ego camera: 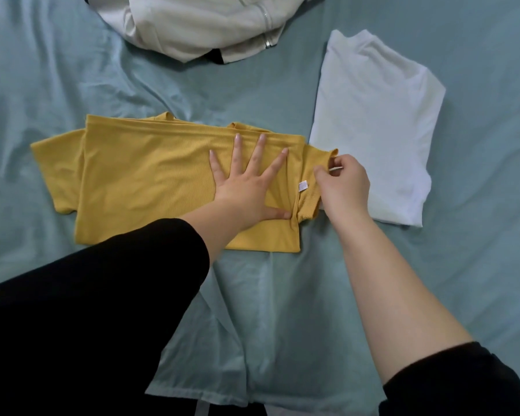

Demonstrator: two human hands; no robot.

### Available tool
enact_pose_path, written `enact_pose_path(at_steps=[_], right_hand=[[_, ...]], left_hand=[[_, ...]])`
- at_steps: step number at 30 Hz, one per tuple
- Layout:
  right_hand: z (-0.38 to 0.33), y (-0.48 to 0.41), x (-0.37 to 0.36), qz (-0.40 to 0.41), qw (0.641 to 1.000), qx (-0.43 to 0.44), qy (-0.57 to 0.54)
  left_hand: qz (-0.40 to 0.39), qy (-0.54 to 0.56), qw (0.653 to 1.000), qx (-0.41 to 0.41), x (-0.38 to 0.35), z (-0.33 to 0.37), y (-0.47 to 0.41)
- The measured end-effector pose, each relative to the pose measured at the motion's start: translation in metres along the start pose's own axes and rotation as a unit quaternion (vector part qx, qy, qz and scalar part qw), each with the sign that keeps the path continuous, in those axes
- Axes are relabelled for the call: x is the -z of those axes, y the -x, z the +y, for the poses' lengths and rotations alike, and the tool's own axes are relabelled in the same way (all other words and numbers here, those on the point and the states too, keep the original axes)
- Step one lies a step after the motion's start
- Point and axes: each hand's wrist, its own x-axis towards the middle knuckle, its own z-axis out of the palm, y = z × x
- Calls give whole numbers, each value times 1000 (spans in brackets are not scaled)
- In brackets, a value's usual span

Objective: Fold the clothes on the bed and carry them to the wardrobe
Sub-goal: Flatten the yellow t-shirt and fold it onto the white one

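Left hand (pixel 246 190) presses the yellow shirt (pixel 150 181) flat (fingers spread); right hand (pixel 342 184) pinches its sleeve.

The shirt (pixel 147 181) lies flat on the bed (pixel 282 94), in the middle. The left hand (pixel 246 187) rests on its right half (fingers spread flat), and the right hand (pixel 345 184) pinches its right end. Just right of the shirt lies a folded top (pixel 376 130), touching it. Behind both, farther back on the bed, lies a jacket (pixel 192 22), well apart from them.
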Motion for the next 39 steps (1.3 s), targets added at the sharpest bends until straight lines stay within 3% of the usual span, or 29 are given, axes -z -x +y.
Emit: enact_pose_path(at_steps=[3, 6, 9, 11, 12, 15, 16, 18, 21, 26, 35, 39], right_hand=[[-10, 2, -8, -56, 996, -5, -76], [-11, 7, -13, -148, 967, -85, -187], [-2, 14, -17, -161, 969, -65, -177], [8, 20, -16, -137, 987, 71, -49], [15, 24, -16, -151, 975, 154, 53], [41, 41, -14, -237, 862, 282, 347], [48, 46, -11, -246, 834, 290, 401], [57, 52, -4, -253, 810, 292, 442], [46, 54, 1, -245, 825, 292, 417], [7, 71, -24, -205, 843, 300, 397], [-51, 118, -128, -221, 811, 340, 422], [-78, 121, -170, -222, 807, 345, 424]], left_hand=[[-6, -3, 1000, -3, 1, 0, 1], [-15, -23, 1000, -6, 4, 0, 1], [-8, -25, 1000, -11, 2, -1, 1], [-9, -16, 1000, -16, 1, -2, 0], [-10, -9, 1000, -19, 1, -4, -1], [-28, -4, 999, -30, 4, -9, 0], [-35, -3, 999, -32, 6, -10, 0], [-53, 4, 998, -35, 10, -10, 0], [-63, 20, 997, -40, 19, -10, 3], [15, 51, 998, -37, 15, -49, 42], [38, 99, 983, 150, -5, -176, 131], [103, 164, 948, 252, 7, -215, 142]])
